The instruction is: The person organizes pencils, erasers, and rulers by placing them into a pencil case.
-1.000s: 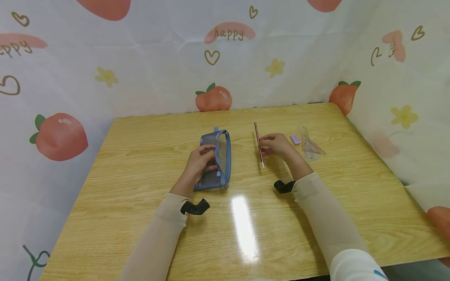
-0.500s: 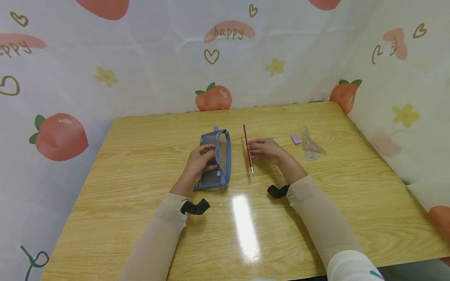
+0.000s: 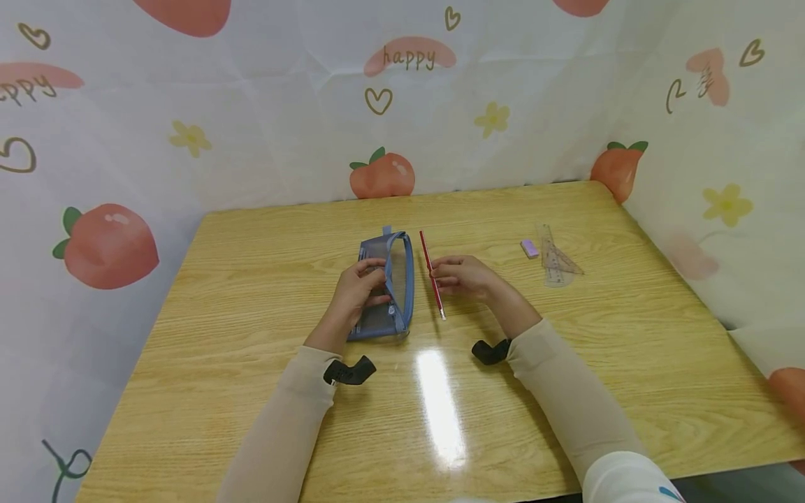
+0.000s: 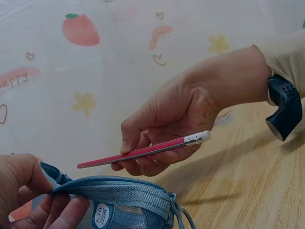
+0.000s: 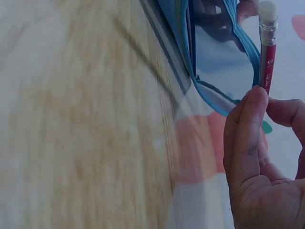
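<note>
My left hand (image 3: 354, 293) pinches the upper edge of a blue mesh pencil case (image 3: 377, 323), holding its unzipped mouth apart toward the right. In the left wrist view the case's zipper edge (image 4: 119, 183) and round white label show beside the thumb and fingers. My right hand (image 3: 465, 276) pinches a red pencil (image 3: 432, 276) between thumb and fingertips, just right of the case's mouth and raised over the table. The pencil's white eraser end (image 5: 268, 12) points toward me, and its other end points away. In the right wrist view the case's opening lies right behind the pencil.
A purple eraser (image 3: 529, 248) lies on the wooden table (image 3: 251, 279) to the right. Beside it are clear plastic rulers (image 3: 553, 262), overlapping, one of them a triangle. A patterned cloth (image 3: 283, 105) hangs behind the table and along its sides.
My right hand has moved left with the pencil, from well right of the case to close beside its mouth. The left hand and the case have stayed in place.
</note>
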The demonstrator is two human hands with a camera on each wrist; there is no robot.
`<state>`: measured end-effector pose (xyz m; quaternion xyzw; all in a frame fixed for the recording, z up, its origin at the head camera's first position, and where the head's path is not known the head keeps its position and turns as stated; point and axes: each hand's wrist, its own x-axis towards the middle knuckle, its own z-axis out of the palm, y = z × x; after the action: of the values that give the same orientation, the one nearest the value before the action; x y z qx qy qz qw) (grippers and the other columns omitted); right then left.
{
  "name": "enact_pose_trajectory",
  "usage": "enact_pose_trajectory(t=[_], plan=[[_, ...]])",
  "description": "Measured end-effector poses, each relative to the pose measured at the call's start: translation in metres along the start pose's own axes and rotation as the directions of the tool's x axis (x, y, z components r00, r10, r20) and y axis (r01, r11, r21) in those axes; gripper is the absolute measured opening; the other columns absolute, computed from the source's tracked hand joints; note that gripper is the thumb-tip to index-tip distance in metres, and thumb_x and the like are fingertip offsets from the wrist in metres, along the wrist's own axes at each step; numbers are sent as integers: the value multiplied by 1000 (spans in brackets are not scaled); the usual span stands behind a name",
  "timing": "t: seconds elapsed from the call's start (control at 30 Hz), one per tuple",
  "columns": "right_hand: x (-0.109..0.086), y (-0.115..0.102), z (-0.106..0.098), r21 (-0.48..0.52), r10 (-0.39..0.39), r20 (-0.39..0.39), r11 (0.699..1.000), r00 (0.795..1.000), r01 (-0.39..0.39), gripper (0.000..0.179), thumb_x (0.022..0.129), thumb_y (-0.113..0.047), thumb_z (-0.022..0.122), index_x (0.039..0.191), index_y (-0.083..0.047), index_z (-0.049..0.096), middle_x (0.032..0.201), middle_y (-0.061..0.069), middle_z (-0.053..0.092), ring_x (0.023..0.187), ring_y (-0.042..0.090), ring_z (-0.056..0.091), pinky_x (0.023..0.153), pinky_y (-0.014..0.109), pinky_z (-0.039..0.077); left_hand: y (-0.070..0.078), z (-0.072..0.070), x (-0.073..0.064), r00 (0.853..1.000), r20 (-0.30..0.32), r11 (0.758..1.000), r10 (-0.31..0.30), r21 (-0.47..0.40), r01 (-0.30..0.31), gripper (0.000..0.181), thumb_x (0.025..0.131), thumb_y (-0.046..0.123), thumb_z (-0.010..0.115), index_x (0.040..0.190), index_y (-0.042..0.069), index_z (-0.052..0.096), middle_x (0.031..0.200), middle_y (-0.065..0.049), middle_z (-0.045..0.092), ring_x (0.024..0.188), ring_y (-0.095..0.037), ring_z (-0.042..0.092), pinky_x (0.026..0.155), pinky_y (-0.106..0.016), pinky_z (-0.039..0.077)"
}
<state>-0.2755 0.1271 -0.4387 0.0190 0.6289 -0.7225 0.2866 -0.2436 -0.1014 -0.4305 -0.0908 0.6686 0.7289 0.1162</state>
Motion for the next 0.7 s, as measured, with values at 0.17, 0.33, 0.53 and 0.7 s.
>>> enact_pose_trajectory(t=[0.17, 0.33, 0.53, 0.7], plan=[[0, 3, 4, 8, -2, 19, 1000, 1000, 1, 26, 89, -1, 50, 114, 5, 49, 89, 7, 59, 70, 12, 59, 67, 25, 54, 0, 0, 0, 1000, 3, 1000, 1, -11, -1, 34, 79, 3, 53, 112, 8, 58, 89, -9, 52, 73, -18, 56, 64, -36, 56], [0, 5, 9, 3, -10, 41, 1000, 999, 10, 23, 87, 0, 51, 111, 3, 50, 87, 7, 58, 70, 13, 59, 65, 26, 54, 0, 0, 0, 1000, 3, 1000, 0, -8, 0, 34, 79, 3, 53, 112, 9, 58, 90, -9, 52, 73, -18, 56, 65, -35, 56], [1, 7, 15, 1, -10, 72, 1000, 997, 10, 22, 86, 0, 51, 108, 2, 50, 86, 8, 58, 71, 16, 60, 65, 28, 54, -1, 0, 0, 1000, 3, 1000, -1, -10, 1, 34, 78, 2, 53, 111, 9, 58, 91, -10, 53, 75, -19, 56, 64, -36, 56], [5, 8, 20, 25, -3, 79, 1000, 997, 1, 22, 86, 1, 51, 107, 2, 49, 83, 8, 58, 68, 16, 59, 63, 28, 54, -1, 1, 0, 1000, 1, 1000, 4, -1, -4, 35, 78, 3, 53, 112, 9, 58, 93, -10, 54, 77, -19, 56, 65, -36, 56]])
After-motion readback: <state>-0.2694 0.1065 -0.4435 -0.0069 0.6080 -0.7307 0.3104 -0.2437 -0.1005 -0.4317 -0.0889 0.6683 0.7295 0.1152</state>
